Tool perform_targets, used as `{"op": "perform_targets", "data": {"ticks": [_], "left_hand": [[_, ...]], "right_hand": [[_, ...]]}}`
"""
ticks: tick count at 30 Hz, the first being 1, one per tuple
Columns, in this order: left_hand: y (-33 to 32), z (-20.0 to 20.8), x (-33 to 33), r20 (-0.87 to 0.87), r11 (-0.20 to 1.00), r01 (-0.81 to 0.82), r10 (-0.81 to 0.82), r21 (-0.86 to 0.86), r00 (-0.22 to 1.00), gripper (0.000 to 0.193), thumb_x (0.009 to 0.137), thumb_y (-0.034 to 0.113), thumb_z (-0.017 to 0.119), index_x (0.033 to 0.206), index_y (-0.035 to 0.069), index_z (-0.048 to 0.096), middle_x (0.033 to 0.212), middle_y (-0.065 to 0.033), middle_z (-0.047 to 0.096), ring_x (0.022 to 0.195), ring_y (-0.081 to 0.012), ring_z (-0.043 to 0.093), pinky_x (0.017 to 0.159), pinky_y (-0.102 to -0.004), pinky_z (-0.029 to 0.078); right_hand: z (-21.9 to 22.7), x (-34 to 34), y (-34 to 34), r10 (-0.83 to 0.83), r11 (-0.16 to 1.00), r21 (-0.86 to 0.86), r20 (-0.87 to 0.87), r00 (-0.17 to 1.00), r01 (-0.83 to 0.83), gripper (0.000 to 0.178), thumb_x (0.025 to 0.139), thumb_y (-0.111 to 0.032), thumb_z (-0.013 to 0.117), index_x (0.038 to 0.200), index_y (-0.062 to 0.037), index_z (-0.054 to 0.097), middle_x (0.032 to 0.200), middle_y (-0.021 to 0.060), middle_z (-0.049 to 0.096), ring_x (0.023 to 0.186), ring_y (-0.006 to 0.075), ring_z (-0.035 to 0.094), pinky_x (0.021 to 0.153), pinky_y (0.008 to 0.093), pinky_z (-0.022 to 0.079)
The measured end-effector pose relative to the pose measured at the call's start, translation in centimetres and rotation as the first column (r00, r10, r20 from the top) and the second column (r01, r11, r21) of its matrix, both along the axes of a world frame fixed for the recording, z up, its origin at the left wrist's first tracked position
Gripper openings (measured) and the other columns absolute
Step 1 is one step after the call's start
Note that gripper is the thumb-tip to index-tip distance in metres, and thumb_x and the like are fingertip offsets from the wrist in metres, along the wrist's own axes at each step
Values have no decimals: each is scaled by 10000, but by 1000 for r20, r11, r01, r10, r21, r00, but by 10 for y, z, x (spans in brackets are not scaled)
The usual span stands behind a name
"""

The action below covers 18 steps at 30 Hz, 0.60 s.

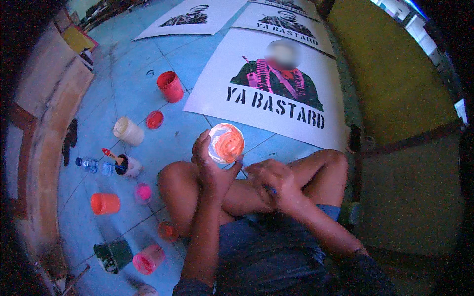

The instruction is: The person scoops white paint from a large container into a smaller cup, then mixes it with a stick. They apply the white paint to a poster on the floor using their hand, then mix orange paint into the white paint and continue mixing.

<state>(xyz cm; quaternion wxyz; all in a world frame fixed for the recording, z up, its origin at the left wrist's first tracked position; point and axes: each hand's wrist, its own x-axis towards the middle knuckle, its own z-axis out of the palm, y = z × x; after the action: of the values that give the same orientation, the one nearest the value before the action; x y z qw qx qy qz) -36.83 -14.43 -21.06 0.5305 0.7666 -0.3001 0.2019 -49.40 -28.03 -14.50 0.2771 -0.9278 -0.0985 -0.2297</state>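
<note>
My left hand (215, 173) grips a round white paint cup (227, 143) from its side, thumb at the near edge. Streaks of orange and white paint swirl inside the cup. To the right of it, over my crossed legs, my right hand (276, 182) is closed with its fingers curled. A small blue bit shows at those fingers, but I cannot make out what it is. Beyond the cup lies a large white poster (197, 98) with a black stencilled figure, partly coloured pink, green and red, above black lettering.
More posters (190, 22) lie farther back. Along my left on the blue tiled floor stand a red tub (170, 87), a white tub (128, 131), a pot with brushes (129, 166), a plastic bottle (89, 164), an orange tub (105, 203), a dark green tub (113, 256) and a pink tub (148, 259).
</note>
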Motion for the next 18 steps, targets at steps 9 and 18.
{"op": "perform_targets", "data": {"ticks": [9,18], "left_hand": [[-2,0,-1,-46,994,59,-63,-93,997,948,578,165,884,1339,53,329,1329,-197,418,1211,-383,433,1026,-499,347],[1,-1,-1,-91,989,100,-110,-109,990,943,581,166,880,1345,49,340,1329,-191,423,1227,-378,425,1046,-479,355]], "right_hand": [[9,5,-2,-12,1000,13,8,1000,12,457,633,17,710,1081,-6,624,973,139,661,880,331,634,744,431,524],[25,23,8,-32,998,-47,-8,999,31,331,702,22,693,1025,-19,637,956,153,664,861,317,644,719,418,534]]}}
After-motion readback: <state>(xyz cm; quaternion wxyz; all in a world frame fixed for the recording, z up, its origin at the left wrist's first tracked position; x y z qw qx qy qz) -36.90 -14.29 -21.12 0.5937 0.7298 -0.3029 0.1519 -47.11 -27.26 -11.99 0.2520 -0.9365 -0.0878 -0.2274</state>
